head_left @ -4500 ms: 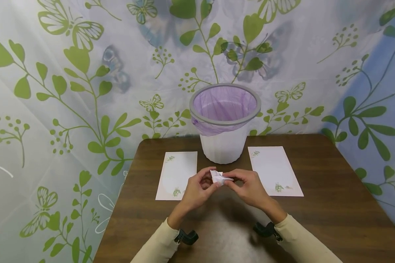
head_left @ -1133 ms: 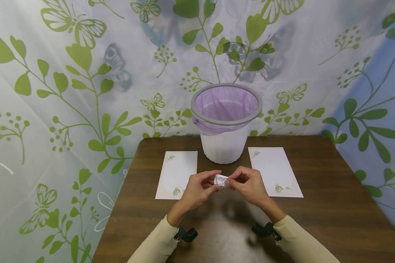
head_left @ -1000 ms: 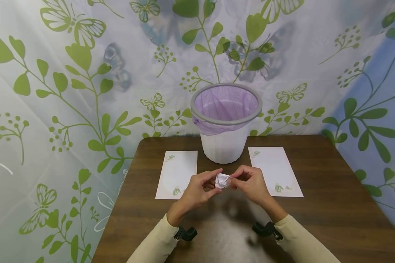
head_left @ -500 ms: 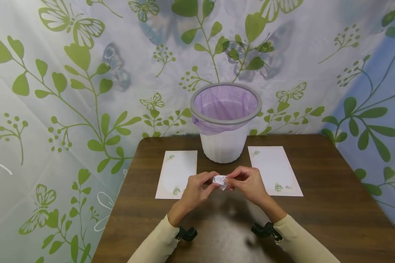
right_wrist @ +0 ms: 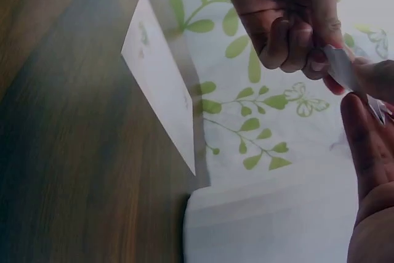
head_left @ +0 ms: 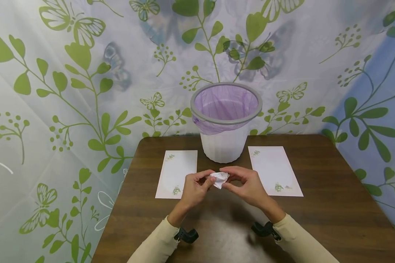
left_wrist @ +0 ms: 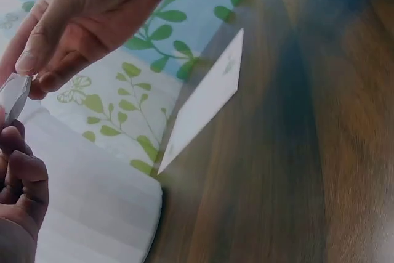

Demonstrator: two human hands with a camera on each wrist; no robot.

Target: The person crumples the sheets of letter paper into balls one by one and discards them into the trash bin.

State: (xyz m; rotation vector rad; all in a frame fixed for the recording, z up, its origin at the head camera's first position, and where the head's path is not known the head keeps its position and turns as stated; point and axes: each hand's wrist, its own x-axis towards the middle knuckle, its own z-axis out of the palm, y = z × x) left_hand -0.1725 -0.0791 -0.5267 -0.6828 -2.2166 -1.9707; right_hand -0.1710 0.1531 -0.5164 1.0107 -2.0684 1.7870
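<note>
Above the table, between both hands, is a small crumpled piece of white paper (head_left: 219, 179). My left hand (head_left: 193, 190) pinches its left side between thumb and curled fingers. From the other side, my right hand (head_left: 248, 186) holds its right edge, index finger at the top and thumb below. The left wrist view shows the paper (left_wrist: 12, 95) only partly, cut off at the frame edge, with the right thumb at its corner. In the right wrist view, the folded paper (right_wrist: 345, 69) sits between the left fingers and a straight right finger.
A white bin (head_left: 224, 148) with a grey rim and purple liner stands behind the hands, at the table's (head_left: 329, 219) back. One flat printed sheet (head_left: 177, 171) lies left of it, another sheet (head_left: 274, 170) to the right. A patterned cloth (head_left: 118, 91) hangs behind.
The paper has been turned and reshaped between the fingers. My right hand has gone from a close pinch to a wider hold, while the left thumb has moved over the paper. Bin and sheets stay put.
</note>
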